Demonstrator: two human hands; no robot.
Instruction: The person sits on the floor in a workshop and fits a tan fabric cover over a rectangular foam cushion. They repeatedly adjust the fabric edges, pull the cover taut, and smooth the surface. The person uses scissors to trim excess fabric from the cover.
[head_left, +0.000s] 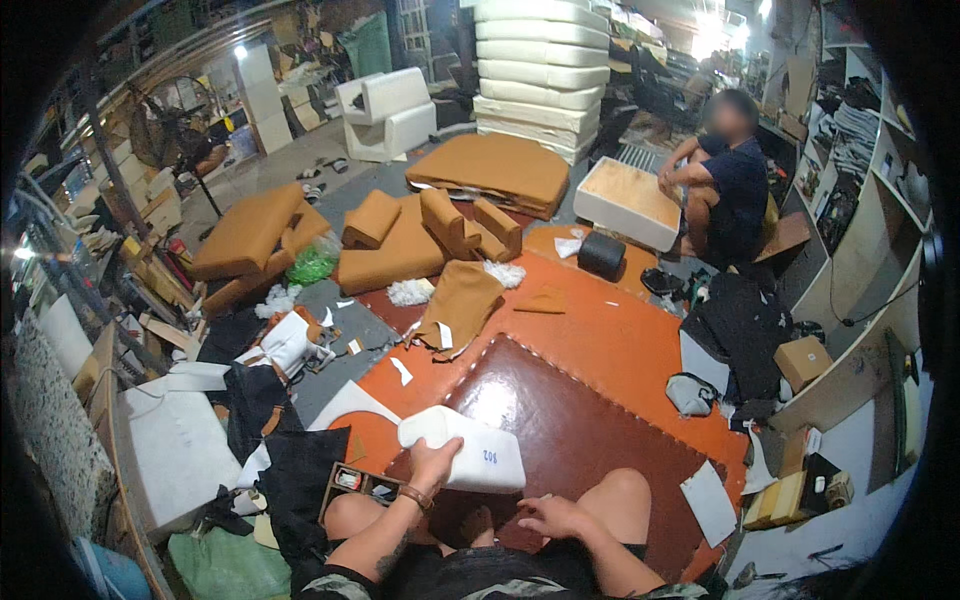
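Observation:
My left hand (436,462) grips a white foam block (485,452) by its left end, the thumb lying across its upper face. The block is long, rounded at the corners, and has a small blue marking on one side. It is held above the glossy brown and orange floor mat (560,400), in front of my bent knees. My right hand (552,516) is just right of the block and apart from it, empty, with its fingers loosely spread. Close to my left knee is a small wooden box (350,482) with little items in its compartments.
Tan upholstered cushions (395,250) and a folded tan cover (460,305) lie ahead. A tall stack of white foam slabs (540,75) stands behind them. At right, a person (735,180) crouches beside a white box-shaped piece (628,205). Black fabric (740,330) and shelves (870,240) line the right side.

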